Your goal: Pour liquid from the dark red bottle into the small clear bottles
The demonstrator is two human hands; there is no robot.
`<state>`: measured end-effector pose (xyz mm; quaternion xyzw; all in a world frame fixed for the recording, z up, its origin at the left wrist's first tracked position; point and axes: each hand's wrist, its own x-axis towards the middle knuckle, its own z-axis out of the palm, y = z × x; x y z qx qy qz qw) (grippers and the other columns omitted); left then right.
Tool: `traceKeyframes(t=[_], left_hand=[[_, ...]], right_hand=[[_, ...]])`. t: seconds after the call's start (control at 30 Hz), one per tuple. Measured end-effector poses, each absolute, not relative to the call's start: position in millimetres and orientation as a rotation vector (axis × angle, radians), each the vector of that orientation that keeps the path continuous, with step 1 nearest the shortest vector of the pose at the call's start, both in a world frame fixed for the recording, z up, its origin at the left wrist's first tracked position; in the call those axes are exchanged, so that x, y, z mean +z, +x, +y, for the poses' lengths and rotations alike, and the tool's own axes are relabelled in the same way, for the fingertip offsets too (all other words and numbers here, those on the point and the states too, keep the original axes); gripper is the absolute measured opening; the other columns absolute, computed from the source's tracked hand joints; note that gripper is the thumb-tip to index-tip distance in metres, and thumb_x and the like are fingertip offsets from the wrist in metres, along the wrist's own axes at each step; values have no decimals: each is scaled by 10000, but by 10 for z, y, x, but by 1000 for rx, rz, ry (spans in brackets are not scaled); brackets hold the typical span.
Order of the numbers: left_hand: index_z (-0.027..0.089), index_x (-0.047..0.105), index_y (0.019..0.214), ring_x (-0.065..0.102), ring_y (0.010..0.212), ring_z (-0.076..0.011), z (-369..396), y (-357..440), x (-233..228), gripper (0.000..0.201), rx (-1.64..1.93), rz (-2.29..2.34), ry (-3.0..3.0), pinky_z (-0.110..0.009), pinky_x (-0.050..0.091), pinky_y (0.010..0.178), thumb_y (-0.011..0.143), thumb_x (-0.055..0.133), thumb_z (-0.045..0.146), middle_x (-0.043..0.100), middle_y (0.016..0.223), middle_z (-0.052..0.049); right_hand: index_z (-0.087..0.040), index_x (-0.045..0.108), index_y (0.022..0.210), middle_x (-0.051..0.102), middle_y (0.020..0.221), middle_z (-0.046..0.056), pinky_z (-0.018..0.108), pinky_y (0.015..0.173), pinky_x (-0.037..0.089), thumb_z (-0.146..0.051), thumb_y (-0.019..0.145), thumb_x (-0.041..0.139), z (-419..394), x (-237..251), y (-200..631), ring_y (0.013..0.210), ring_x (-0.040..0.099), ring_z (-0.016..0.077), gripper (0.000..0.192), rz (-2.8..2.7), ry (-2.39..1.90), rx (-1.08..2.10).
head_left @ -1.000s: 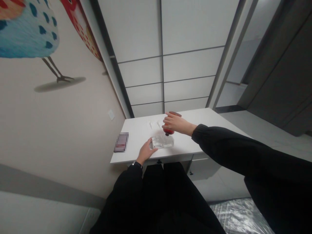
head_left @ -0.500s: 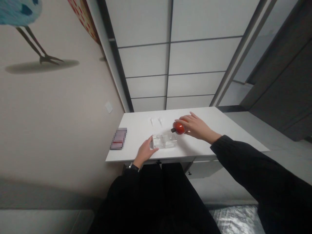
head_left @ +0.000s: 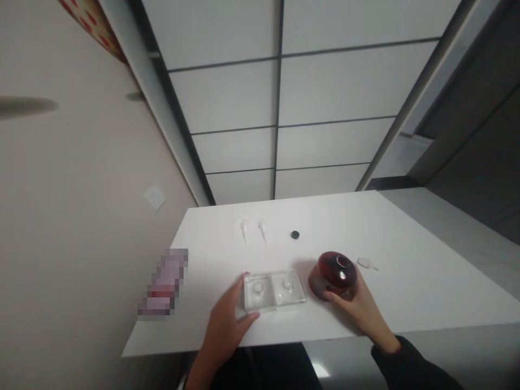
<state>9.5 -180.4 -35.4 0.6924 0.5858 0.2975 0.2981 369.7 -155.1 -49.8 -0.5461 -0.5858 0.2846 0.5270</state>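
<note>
Bottle (head_left: 332, 276) has moved from its tilted position over the clear case (head_left: 260, 298) to the right of it, at the near part of the desk (head_left: 418, 287); pouring therefore appears stopped. Contact between bottle base and desk cannot be confirmed. The right hand (head_left: 359, 309) grips the bottle, thumb on the near side. The left hand (head_left: 226, 322) holds the left end of the case between thumb and fingers.

Bottle: glossy, translucent dark red, rounded. Case: transparent, rectangular, two compartments, one circular feature in each. Beyond: two tapered whitish tips (head_left: 262, 230) and a round black cap (head_left: 295, 234), matte in appearance.
</note>
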Motion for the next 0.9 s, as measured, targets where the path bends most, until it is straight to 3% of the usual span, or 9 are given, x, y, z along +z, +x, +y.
traceKeyframes(t=[0.17, 0.3, 0.4, 0.5, 0.6, 0.73, 0.83, 0.9], left_hand=[[275, 435, 1587, 491, 1520, -317, -1851, 128, -203, 819, 766, 1603, 1822, -521, 383, 1285, 823, 725, 212, 520, 1639, -58], [235, 472, 1553, 441, 1547, -345, -1811, 156, -168, 803, 801, 1526, 1827, -547, 305, 1316, 810, 775, 246, 498, 1646, -113], [226, 363, 1619, 421, 1553, -381, -1790, 161, -141, 965, 805, 1468, 1772, -582, 283, 1311, 782, 840, 274, 415, 1686, -175], [232, 71, 1700, 488, 1505, -395, -1765, 172, 4, 1246, 803, 1462, 1778, -576, 386, 1250, 760, 885, 313, 210, 1750, -252], [242, 43, 1706, 520, 1469, -420, -1703, 217, 265, 1372, 754, 1430, 1856, -579, 420, 1218, 686, 952, 367, 78, 1766, -274], [226, 216, 1690, 448, 1517, -411, -1583, 365, 561, 1340, 667, 1349, 2032, -565, 302, 1286, 611, 998, 365, 301, 1724, -227], [236, 278, 1676, 488, 1476, -410, -1503, 510, 606, 1295, 601, 1319, 2112, -572, 317, 1261, 608, 1001, 359, 523, 1597, -198], [239, 285, 1674, 523, 1438, -408, -1459, 588, 578, 1266, 572, 1323, 2135, -569, 347, 1232, 629, 990, 353, 583, 1543, -186]], right_hand=[[-252, 452, 1508, 617, 1426, 185, 612, 1145, 492, -498, 777, 876, -1565, -450, 3677, 1339, 617, 371, 880, -1414, -1238, 804], [-254, 452, 1500, 574, 1482, 161, 608, 1220, 401, -507, 769, 874, -1486, -464, 3666, 1394, 565, 360, 881, -1425, -1247, 798], [-243, 471, 1487, 582, 1483, 153, 578, 1242, 373, -516, 741, 876, -1415, -462, 3654, 1413, 547, 363, 891, -1452, -1201, 784], [-233, 429, 1517, 531, 1549, 171, 580, 1255, 345, -495, 717, 885, -1380, -436, 3627, 1456, 508, 374, 958, -1459, -1166, 794], [-227, 389, 1542, 498, 1583, 187, 587, 1272, 306, -465, 711, 884, -1366, -410, 3600, 1493, 471, 379, 995, -1469, -1142, 802], [-219, 378, 1551, 495, 1594, 191, 574, 1280, 298, -412, 673, 895, -1335, -387, 3588, 1498, 471, 381, 1037, -1485, -1090, 784], [-209, 387, 1550, 509, 1589, 191, 548, 1284, 300, -368, 661, 902, -1325, -362, 3593, 1494, 481, 370, 1040, -1516, -1060, 769], [-201, 399, 1545, 531, 1571, 191, 541, 1282, 303, -355, 671, 901, -1330, -342, 3596, 1485, 493, 367, 1020, -1537, -1051, 767]])
